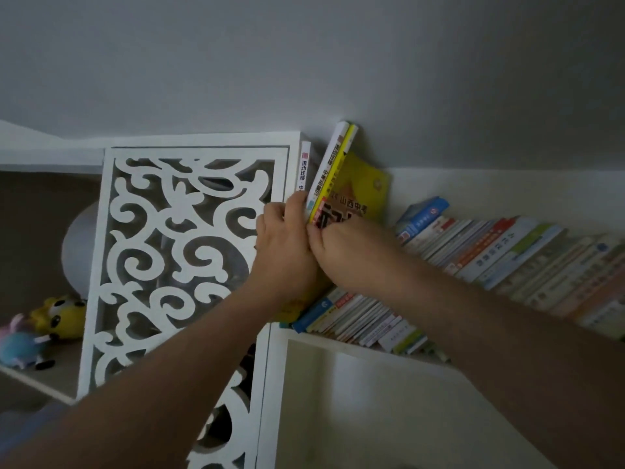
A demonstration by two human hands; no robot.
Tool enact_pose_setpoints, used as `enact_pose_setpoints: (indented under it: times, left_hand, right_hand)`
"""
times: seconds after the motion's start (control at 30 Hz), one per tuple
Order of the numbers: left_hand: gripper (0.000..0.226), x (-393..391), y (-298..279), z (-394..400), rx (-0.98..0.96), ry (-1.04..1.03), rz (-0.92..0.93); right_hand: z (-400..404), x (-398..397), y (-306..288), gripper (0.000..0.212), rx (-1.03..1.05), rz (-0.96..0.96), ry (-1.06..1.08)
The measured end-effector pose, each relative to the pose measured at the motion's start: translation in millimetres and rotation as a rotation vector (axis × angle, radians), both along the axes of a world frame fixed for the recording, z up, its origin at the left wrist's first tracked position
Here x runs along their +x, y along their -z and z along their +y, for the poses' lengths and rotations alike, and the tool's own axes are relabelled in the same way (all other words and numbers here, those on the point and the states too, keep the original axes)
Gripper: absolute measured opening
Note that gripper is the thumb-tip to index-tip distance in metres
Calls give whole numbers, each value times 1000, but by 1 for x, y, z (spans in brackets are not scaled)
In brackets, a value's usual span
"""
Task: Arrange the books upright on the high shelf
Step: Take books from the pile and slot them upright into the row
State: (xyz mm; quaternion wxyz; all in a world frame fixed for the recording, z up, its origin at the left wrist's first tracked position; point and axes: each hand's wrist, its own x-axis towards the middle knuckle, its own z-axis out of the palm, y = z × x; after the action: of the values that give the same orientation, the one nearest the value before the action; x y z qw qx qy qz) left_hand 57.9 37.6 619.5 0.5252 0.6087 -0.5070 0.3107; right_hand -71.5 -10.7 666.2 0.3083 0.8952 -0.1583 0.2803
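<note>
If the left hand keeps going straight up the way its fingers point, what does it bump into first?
Most likely the white-spined book standing against the carved white panel. The left hand already has its fingertips at that book's lower spine, though depth is hard to judge here.

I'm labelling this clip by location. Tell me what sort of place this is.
Probably a home room, perhaps a child's bedroom or study. A white bookshelf against a plain wall holds a long row of books, and stuffed toys sit in a cubby beside a carved panel.
</note>
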Motion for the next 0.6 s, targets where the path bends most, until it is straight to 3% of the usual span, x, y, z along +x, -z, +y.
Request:
enact_pose_setpoints:
  times: [0.13, 0.2, 0.27, 0.37, 0.6]
  left_hand:
    - [64, 10, -6, 6, 50, 112, 72]
    - [64, 10, -7, 6, 56, 101, 69]
    - [66, 7, -4, 6, 51, 100, 89]
    - [69, 0, -3, 4, 32, 95, 112]
    - [63, -21, 16, -10, 5, 52, 129]
  right_hand:
    - [11, -25, 20, 22, -23, 377, 237]
    - [15, -14, 34, 29, -217, 469, 298]
    - [15, 5, 48, 44, -313, 455, 293]
    - [-5, 9, 57, 61, -301, 346, 228]
    - [-45, -30, 61, 67, -375, 240, 72]
